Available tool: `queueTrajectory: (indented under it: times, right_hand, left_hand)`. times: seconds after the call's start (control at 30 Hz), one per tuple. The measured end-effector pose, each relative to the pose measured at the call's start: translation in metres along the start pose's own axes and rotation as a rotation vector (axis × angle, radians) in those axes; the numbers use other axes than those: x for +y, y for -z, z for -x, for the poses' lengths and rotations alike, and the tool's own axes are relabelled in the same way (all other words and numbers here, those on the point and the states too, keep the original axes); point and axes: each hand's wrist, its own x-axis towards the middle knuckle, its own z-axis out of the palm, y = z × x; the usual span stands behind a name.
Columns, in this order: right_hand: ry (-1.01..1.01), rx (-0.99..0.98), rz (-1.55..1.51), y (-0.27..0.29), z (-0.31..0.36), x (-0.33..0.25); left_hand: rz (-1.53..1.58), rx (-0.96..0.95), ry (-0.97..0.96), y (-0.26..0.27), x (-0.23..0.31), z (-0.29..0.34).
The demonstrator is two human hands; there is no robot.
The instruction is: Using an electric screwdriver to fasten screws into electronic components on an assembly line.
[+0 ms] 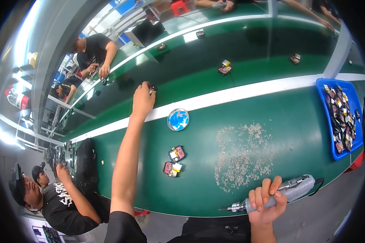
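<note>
My left hand reaches across the white rail onto the green belt, its fingers closed around a small black electronic device that they partly hide. At the bench's front edge, my right hand grips a grey electric screwdriver, its bit pointing left. Two open devices with red boards and yellow-and-white parts lie on the bench between my arms: an upper device and a lower device. Many loose small screws are spread on the green bench beyond the screwdriver.
A round metal dish with blue pieces stands by the white rail. At right, a blue tray holds several devices. More units, including one device, sit on the belt. Co-workers sit left and across; a grey post rises at right.
</note>
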Motion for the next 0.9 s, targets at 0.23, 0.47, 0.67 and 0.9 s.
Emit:
queueTrajectory:
  times: [0.23, 0.47, 0.67, 0.9]
  right_hand:
    - [0.013, 0.008, 0.028, 0.003, 0.006, -0.004]
    - [-0.027, -0.027, 0.132, -0.005, -0.003, 0.008]
    - [-0.065, -0.09, 0.173, 0.001, 0.01, 0.013]
    - [-0.149, -0.107, 0.186, -0.001, 0.032, 0.024]
  left_hand:
    - [0.393, -0.071, -0.147, 0.054, 0.069, 0.068]
    - [0.477, -0.285, -0.498, 0.13, 0.151, 0.228]
    - [0.644, -0.427, -0.449, 0.124, 0.16, 0.24]
    - [0.721, -0.452, -0.402, 0.123, 0.169, 0.242]
